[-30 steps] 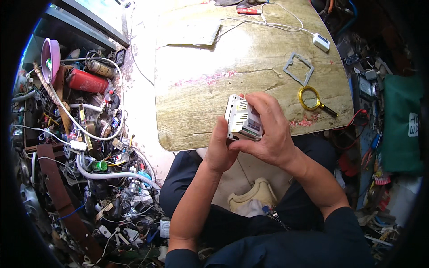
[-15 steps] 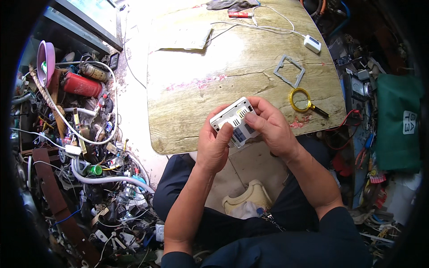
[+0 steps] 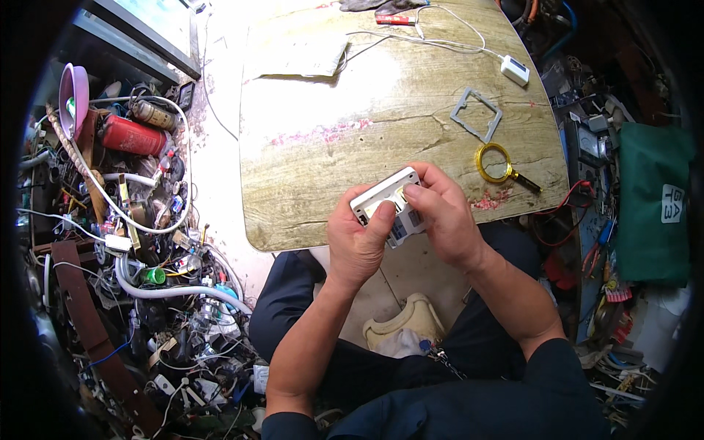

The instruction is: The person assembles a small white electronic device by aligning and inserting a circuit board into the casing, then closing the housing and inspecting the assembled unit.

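Note:
A white plastic device housing (image 3: 386, 192) with vent slots and a printed label is held at the table's near edge, slightly tilted. My left hand (image 3: 358, 238) grips its left end, the thumb lying across the face. Around the right end are the fingers of my right hand (image 3: 449, 220), its thumb pressing near the slots. Both hands are closed on it, and they cover much of its sides. On the table to the right lie a grey square frame (image 3: 458, 121) and a yellow-rimmed magnifying glass (image 3: 480, 163) with a black handle.
The wood-patterned table (image 3: 308, 169) also carries a white adapter (image 3: 515, 70) with its cable, a pale flat packet (image 3: 304, 57), a red box (image 3: 394, 20) and dark gloves (image 3: 381, 6). Cluttered parts and a red cylinder (image 3: 132, 136) fill the left; a green bag (image 3: 653, 213) hangs right.
The device has tipped a little and shifted slightly right and down in my hands. My left thumb has slid a bit to the right across its face.

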